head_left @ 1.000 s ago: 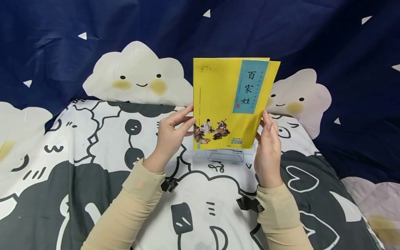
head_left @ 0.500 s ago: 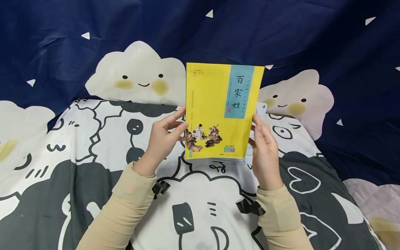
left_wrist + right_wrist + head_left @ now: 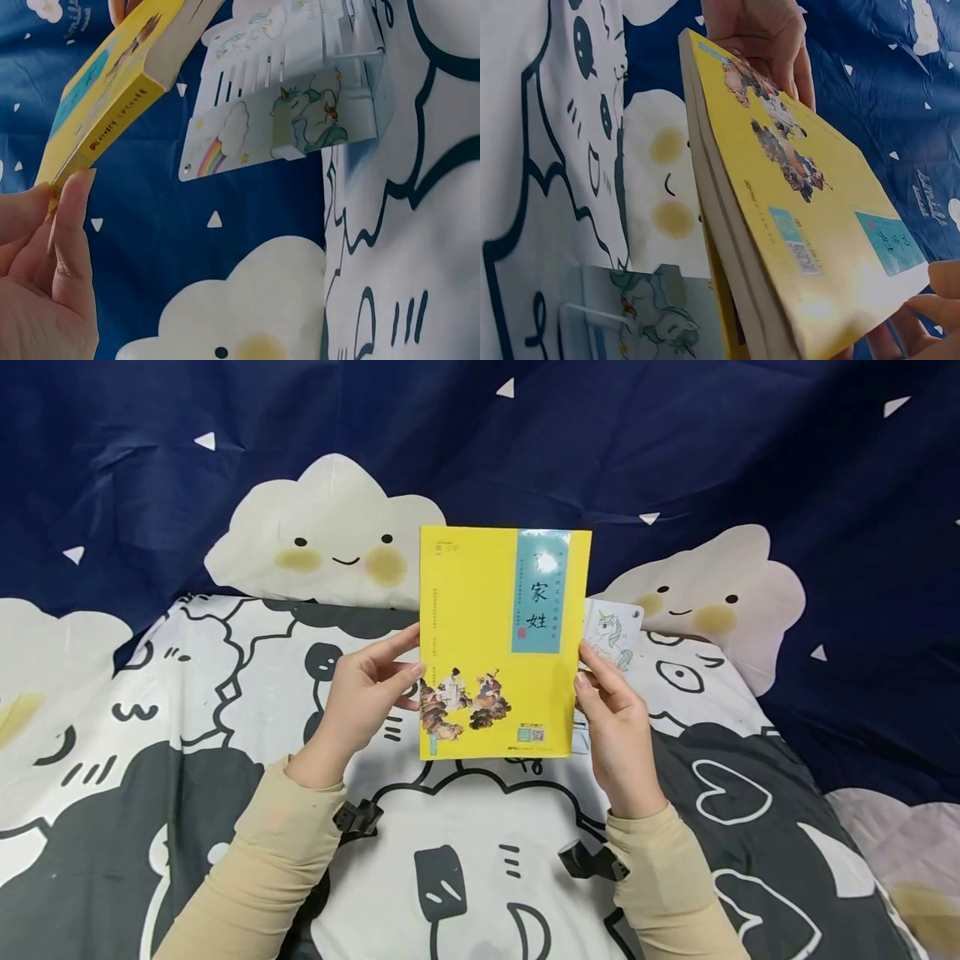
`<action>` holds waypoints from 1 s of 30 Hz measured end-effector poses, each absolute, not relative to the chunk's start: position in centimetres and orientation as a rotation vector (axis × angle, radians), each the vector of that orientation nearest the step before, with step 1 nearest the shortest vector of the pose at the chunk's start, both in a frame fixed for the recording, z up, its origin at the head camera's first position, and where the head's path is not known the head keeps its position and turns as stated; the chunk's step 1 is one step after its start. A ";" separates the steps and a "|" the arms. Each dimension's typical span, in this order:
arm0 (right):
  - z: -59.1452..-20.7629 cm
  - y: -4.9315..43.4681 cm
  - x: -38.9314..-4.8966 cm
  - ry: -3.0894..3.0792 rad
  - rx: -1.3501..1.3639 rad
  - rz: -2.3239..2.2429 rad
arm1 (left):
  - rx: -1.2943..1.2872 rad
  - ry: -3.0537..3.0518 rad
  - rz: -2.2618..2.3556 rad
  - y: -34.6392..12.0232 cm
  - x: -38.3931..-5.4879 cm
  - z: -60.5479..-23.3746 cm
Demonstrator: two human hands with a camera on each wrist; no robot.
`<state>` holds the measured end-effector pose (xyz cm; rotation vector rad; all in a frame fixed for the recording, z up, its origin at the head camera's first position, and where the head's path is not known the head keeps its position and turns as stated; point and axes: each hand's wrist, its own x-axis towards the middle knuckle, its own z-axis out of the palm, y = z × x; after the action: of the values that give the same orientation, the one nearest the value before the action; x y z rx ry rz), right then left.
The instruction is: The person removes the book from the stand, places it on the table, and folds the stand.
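A yellow book [image 3: 472, 610] with a blue title panel stands upright in the air between my two hands, front cover facing me. My left hand [image 3: 360, 697] pinches its left edge, thumb in front and fingers behind. On the opposite side my right hand [image 3: 618, 727] grips the right edge, thumb on the cover. The left wrist view shows the book's spine [image 3: 124, 124] beside the left thumb. Behind the book is a white book stand [image 3: 613, 631] printed with a unicorn, mostly hidden in the head view; its slotted panel [image 3: 247, 97] shows in the left wrist view.
A white and dark grey cartoon-print cloth [image 3: 480, 877] covers the surface beneath. Behind it hangs a navy curtain [image 3: 562, 435] with white triangles and smiling clouds. Small black wrist cameras [image 3: 592, 860] are strapped to both sleeves.
The book has moved left and down, nearer to me, and turned more squarely upright. Both hands moved with it. More of the unicorn-printed stand now shows on the right.
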<state>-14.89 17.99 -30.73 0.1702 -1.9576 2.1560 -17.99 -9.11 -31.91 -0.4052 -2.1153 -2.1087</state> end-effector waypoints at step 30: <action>-32.7 15.0 -14.7 -2.087 0.117 2.205 | -0.274 -2.335 -2.146 -14.3 -18.1 -33.2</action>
<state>-14.72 15.03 -32.73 0.1167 -2.0866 2.2051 -18.13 -14.27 -33.16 -0.2742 -2.3350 -2.1456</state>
